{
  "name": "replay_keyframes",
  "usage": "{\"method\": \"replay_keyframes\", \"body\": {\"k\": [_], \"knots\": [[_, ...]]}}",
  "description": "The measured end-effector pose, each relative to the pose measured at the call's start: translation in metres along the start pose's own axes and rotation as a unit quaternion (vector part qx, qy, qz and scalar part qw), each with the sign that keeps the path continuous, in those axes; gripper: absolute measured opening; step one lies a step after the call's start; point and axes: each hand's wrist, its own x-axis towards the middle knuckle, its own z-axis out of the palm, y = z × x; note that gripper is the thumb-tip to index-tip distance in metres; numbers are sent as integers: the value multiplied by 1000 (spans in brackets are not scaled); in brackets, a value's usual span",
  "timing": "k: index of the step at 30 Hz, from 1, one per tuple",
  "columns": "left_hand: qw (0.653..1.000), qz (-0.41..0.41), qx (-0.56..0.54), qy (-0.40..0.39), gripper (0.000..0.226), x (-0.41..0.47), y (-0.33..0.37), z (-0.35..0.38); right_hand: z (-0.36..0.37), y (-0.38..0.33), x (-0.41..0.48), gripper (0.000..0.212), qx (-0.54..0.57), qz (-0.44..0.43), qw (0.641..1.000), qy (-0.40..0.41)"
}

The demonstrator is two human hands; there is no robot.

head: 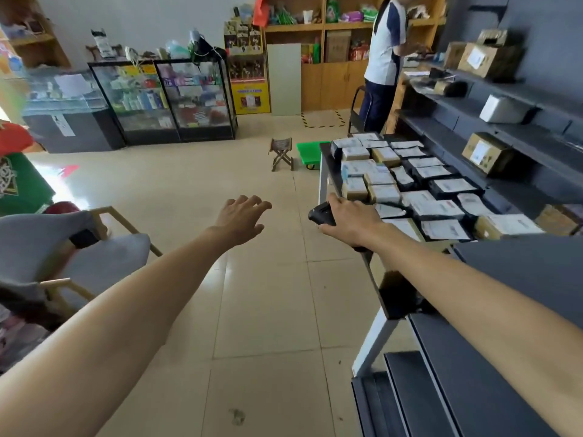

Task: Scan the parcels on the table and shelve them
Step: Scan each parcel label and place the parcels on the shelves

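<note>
Several parcels (407, 184), brown boxes and black bags with white labels, lie in rows on a dark table (326, 159) at the right. My right hand (350, 217) is closed around a black handheld scanner (318, 213) at the table's near left edge, just short of the closest parcels. Out over the tiled floor, my left hand (243, 217) is stretched forward with fingers spread and nothing in it, well left of the table. Dark grey shelves (504, 99) along the right wall carry a few boxes (487, 152).
A person (385, 58) in a white and navy shirt stands at the far end of the shelving. A small folding stool (281, 154) and a green cart (310, 151) sit on the floor beyond the table. Glass display cases (164, 99) line the back; chairs (79, 247) stand at left.
</note>
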Motion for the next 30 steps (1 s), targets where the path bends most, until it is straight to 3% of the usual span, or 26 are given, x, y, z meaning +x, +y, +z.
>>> {"method": "replay_keyframes", "body": {"k": [10,16,24,30], "knots": [[999,20,-14,-24,53,221,-72,52,30,60,210,73,-9,18,999,-40],[999,40,23,-18,51,358,-108,75,20,132,357,61,-23,34,999,-30],[999,-14,-35,25,47,552,-165,54,-2,206,562,62,12,59,998,-4],[998,26,-45,-37,47,668,-196,100,48,224,666,57,27,57,996,-69]]}}
